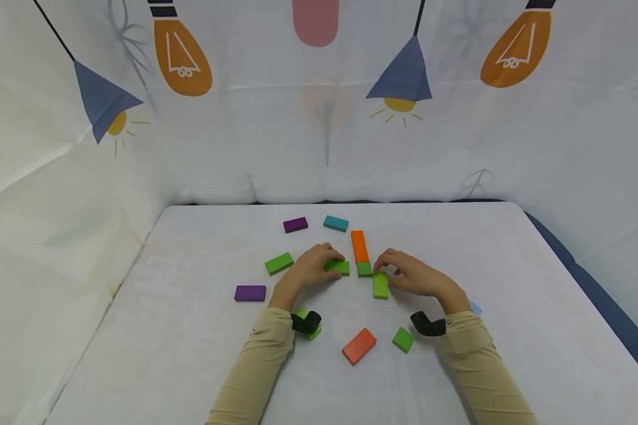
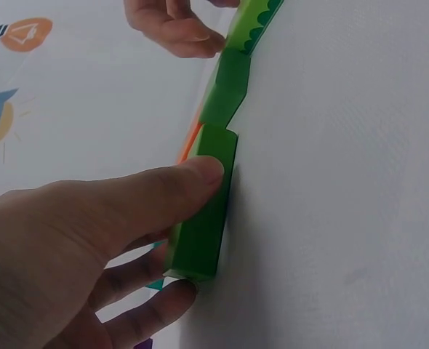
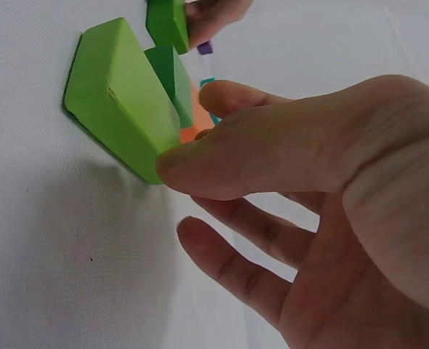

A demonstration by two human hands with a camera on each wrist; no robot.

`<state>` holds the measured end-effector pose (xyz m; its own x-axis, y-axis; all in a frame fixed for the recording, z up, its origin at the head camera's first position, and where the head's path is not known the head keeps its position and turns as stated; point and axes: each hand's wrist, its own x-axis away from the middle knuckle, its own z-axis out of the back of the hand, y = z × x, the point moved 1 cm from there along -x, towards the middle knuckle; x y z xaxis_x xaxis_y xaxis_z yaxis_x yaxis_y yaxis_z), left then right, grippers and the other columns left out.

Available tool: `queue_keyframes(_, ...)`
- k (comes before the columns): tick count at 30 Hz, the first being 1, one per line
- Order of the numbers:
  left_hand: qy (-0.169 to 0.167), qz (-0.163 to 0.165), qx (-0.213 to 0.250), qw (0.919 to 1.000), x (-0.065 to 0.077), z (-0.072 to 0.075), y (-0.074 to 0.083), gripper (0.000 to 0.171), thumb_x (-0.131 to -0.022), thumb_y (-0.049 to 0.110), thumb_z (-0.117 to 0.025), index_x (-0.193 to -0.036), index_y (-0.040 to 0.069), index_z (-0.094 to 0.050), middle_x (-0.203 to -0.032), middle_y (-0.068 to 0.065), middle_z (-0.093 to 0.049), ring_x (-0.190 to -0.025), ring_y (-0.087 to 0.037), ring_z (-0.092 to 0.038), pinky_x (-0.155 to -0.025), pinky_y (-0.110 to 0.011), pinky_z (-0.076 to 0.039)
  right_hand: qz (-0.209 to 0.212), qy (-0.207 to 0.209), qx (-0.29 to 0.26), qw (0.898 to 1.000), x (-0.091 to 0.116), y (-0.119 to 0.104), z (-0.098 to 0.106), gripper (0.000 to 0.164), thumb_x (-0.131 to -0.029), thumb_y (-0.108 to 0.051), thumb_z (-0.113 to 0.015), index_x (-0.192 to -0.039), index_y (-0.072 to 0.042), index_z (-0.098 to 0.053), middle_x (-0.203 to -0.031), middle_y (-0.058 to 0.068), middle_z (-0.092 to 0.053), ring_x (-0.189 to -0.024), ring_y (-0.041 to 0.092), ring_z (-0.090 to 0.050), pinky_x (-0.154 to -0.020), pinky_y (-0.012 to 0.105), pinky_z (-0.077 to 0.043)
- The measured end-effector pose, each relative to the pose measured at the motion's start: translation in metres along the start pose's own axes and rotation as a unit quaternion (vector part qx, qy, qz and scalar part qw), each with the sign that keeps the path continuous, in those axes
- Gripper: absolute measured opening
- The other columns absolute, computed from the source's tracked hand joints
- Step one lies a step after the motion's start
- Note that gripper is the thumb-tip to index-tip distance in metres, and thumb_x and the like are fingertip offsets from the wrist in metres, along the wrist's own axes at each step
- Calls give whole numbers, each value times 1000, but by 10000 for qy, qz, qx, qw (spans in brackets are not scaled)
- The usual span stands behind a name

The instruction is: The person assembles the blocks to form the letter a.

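Observation:
My left hand (image 1: 309,270) pinches a green rectangular block (image 1: 338,268), the thumb on its near face and the fingers behind, as the left wrist view shows. To its right a small green block (image 1: 364,270) sits against the near end of a long orange block (image 1: 359,245). A light green block (image 1: 380,287) stands close on the other side, its length pointing towards me. The right hand (image 1: 420,276) holds it at its right side and far end, thumb tip (image 3: 172,169) on its edge. The remaining right fingers are loosely bent over the white table.
Purple (image 1: 295,225) and teal (image 1: 335,223) blocks lie at the back. Left are another green block (image 1: 279,264) and a purple block (image 1: 250,293). In front lie a red-orange block (image 1: 359,346) and a green cube-like block (image 1: 403,340). Forearms partly cover a green block (image 1: 315,334) and a blue piece (image 1: 475,308).

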<state>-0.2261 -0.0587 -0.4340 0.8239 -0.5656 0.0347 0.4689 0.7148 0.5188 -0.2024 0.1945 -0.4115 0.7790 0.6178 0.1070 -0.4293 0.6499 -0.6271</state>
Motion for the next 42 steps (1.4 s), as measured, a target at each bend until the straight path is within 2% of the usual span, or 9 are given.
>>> queue_keyframes(9,-17,-58,14,10000,-2,-3,1,36,-85,24,-70,-120,15,-65,-109,-1,-60,-98,-15,-54,-92,-30,-46,28,61,475,9988,1,-7,-1,31,-85,5,-55,-110,-13,-61,-116,1,-57,-107,24,-51,-95,46,-45)
queue_keyframes(21,37,-138,32,9999,-2,-4,3,35,-85,24,-70,-118,15,-65,-107,0,-60,-96,-14,-53,-90,-29,-46,304,-96,501,9982,2,-15,0,34,-82,9,-54,-106,-13,-64,-114,2,-58,-104,23,-51,-91,41,-45)
queue_keyframes(31,113,-122,19,9999,-3,-5,6,34,-85,24,-71,-117,16,-64,-107,0,-60,-95,-13,-52,-91,-28,-46,297,-205,608,9975,1,-12,-3,38,-79,12,-52,-99,-17,-68,-114,2,-56,-105,24,-49,-90,43,-45)
queue_keyframes(42,154,-73,42,9998,-4,-7,9,34,-85,24,-71,-117,15,-64,-110,-1,-61,-103,-15,-54,-97,-30,-45,322,-337,817,9956,-1,-16,-1,38,-81,9,-56,-104,-15,-73,-113,8,-54,-104,24,-49,-92,44,-45)
